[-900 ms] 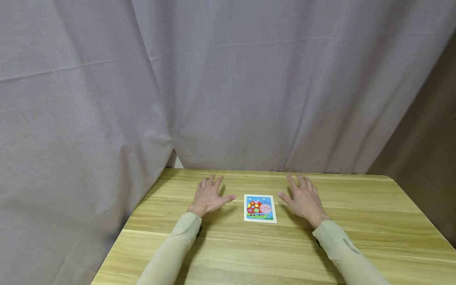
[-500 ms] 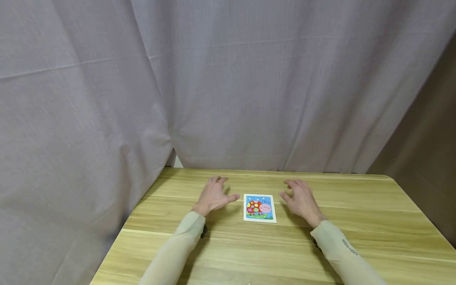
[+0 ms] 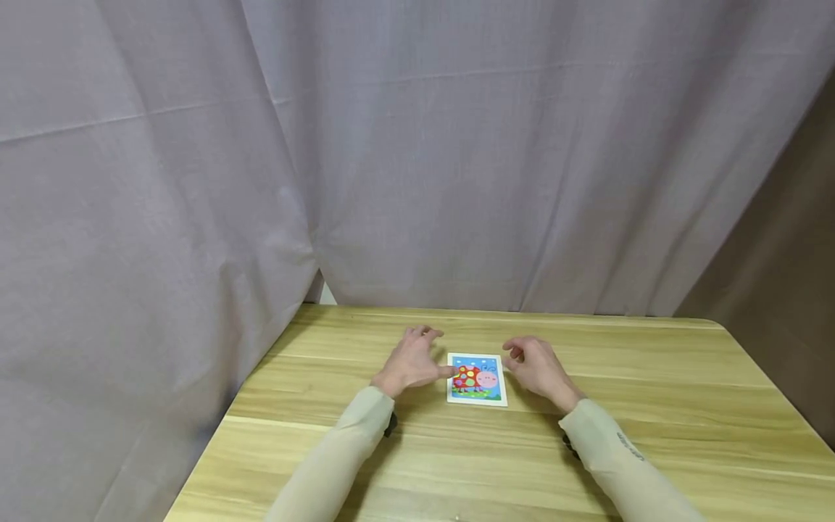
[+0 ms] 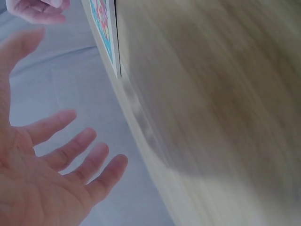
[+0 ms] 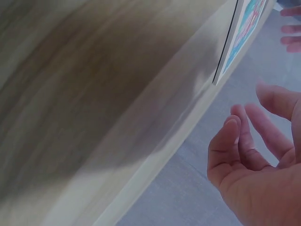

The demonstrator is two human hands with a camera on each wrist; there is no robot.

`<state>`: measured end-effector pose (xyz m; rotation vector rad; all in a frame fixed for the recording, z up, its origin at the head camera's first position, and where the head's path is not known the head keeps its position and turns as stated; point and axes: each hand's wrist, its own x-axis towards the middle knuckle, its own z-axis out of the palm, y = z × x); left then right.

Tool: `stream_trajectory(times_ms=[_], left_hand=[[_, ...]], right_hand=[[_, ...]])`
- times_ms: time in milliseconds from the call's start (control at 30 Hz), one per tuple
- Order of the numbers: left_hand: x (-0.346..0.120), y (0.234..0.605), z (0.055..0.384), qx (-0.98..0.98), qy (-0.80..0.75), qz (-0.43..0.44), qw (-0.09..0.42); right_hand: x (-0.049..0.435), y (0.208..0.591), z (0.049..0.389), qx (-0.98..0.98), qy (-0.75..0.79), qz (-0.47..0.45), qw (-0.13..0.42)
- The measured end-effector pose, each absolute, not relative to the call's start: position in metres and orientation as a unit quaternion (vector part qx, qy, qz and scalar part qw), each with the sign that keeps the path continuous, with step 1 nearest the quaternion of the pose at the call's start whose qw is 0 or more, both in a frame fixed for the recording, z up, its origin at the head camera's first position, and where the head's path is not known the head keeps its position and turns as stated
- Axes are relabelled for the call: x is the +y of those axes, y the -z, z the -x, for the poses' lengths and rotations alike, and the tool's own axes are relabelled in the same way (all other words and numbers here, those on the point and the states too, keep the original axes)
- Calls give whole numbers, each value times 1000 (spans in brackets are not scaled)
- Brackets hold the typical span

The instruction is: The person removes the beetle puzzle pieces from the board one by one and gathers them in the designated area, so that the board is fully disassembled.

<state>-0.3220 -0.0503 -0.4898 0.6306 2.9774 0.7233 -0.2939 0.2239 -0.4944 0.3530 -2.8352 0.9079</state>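
Observation:
A flat, white-bordered board with a ladybird picture (image 3: 479, 384) lies face up on the wooden table. My left hand (image 3: 414, 362) is just to its left, fingers spread, thumb overlapping the board's left edge in the head view. In the left wrist view that same hand (image 4: 51, 169) is apart from the board (image 4: 104, 33), palm facing inward. Beside the board's right edge, my right hand (image 3: 538, 368) has its fingers bent loosely. From the right wrist, the curled fingers (image 5: 225, 146) hold nothing and the thumb stands away from them. Neither hand visibly grips the board.
The light wooden table (image 3: 665, 406) reaches back to a grey curtain (image 3: 424, 159), which also hangs along the left side. A darker drape (image 3: 783, 254) is on the right. The table's far edge lies shortly beyond both hands.
Both hands have moved inward toward the board, the left one rightward and the right one leftward. The right fingers have bent more. The board lies where it was.

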Motion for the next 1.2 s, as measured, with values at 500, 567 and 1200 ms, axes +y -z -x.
stream_trajectory(times_ms=[500,567,1200], left_hand=[[-20,496,313,948,-172,-266,8],[-18,497,313,947,-171,-270,15],[-9,505,309,924,-173,-334,67]], right_hand=[[213,497,302,-939,-315,-133,29],[213,499,303,-940,-314,-134,27],[215,507,314,-942,-308,-134,0]])
